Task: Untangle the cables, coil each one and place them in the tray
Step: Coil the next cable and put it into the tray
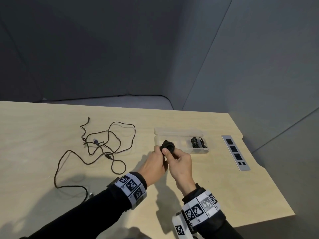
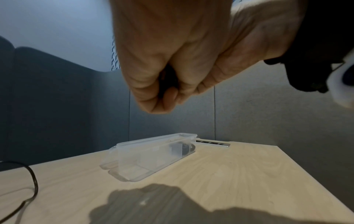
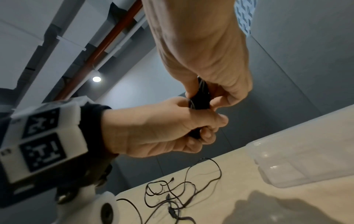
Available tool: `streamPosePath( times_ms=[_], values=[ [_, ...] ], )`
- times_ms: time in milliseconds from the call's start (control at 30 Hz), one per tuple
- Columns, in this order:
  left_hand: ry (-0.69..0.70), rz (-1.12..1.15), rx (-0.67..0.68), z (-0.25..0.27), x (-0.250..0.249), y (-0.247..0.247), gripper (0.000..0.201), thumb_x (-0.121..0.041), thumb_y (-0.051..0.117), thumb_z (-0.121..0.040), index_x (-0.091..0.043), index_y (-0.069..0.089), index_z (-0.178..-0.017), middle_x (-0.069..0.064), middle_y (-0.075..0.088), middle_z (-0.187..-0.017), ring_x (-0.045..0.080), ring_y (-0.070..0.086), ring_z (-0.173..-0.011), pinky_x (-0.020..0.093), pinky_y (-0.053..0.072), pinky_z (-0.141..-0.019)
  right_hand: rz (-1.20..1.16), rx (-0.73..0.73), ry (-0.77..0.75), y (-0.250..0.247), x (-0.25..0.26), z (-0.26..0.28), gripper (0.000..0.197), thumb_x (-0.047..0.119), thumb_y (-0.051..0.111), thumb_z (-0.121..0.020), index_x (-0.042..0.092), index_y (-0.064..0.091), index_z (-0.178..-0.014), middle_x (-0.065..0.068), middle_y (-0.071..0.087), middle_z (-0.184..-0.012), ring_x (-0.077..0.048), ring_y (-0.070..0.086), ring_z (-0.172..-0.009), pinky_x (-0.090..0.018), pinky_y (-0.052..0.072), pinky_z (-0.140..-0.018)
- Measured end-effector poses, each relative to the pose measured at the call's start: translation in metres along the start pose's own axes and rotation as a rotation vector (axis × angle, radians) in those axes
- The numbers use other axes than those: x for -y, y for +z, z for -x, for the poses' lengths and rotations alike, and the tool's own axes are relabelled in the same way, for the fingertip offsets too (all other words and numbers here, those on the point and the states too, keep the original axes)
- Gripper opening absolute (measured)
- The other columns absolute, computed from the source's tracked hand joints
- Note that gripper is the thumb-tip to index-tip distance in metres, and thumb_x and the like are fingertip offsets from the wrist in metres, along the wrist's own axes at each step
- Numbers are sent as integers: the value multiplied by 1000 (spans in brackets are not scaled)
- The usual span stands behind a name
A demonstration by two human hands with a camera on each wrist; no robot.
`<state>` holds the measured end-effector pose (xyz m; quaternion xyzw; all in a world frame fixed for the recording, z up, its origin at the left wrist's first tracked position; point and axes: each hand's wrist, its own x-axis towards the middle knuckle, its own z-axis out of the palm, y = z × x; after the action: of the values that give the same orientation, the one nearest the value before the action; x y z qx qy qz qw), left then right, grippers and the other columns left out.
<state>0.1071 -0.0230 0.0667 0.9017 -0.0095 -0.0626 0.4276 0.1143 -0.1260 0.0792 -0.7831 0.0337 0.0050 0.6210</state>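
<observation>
The pale wood desk (image 1: pixel 198 183) lies below both hands, which are raised off it. To the left of the fingers, well apart, the loose tangled cables (image 1: pixel 101 149) sprawl in open loops across the desk, one end running toward the near edge. Just beyond the fingers lies the clear plastic tray (image 1: pixel 183 131), its compartments in a row; the compartment farthest to the right of the fingers holds two coiled cables (image 1: pixel 198 143) side by side. Farther right, set into the desk, is a grey socket strip (image 1: pixel 235 152).

The left hand (image 1: pixel 153 166) and right hand (image 1: pixel 181 163) meet over the near left end of the tray, holding a small black coiled cable (image 1: pixel 168 146) between them. The left hand's fingers (image 3: pixel 201 136) are curled tightly round the lower part of the coil, the thumb pressed over its side. The right hand's fingers (image 3: pixel 228 97) are curled too, pinching the upper part of the coil against the thumb, whose tip lies on the coil's front in the head view. From the left wrist view, only a dark sliver of cable shows inside the closed left hand.
</observation>
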Motion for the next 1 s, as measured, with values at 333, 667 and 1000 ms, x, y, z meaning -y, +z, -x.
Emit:
streamPosePath(
  times_ms=[333, 667, 1000],
  values=[
    [79, -49, 260, -4, 49, 21, 56, -38, 50, -86, -26, 30, -137, -6, 53, -127, 14, 57, -110, 37, 47, -96, 70, -46, 145, -29, -46, -55, 10, 24, 69, -85, 26, 72, -76, -5, 74, -84, -27, 69, -87, -53, 54, -83],
    [-81, -420, 168, 27, 130, 4, 36, -26, 44, -93, -21, 51, -128, -2, 35, -146, 20, 37, -130, 34, 36, -105, 428, -288, 153, -82, -30, -150, 38, 21, 69, -84, 3, 53, -114, -21, 66, -105, -31, 62, -97, -28, 44, -77],
    [-36, -477, 225, 31, 149, 1, 53, -29, 47, -91, -23, 34, -143, -4, 21, -154, 20, 28, -137, 32, 30, -111, 869, 39, 188, -50, -29, -178, 29, 17, 72, -82, 1, 64, -104, -20, 66, -105, -33, 60, -95, -32, 47, -77]
  ],
)
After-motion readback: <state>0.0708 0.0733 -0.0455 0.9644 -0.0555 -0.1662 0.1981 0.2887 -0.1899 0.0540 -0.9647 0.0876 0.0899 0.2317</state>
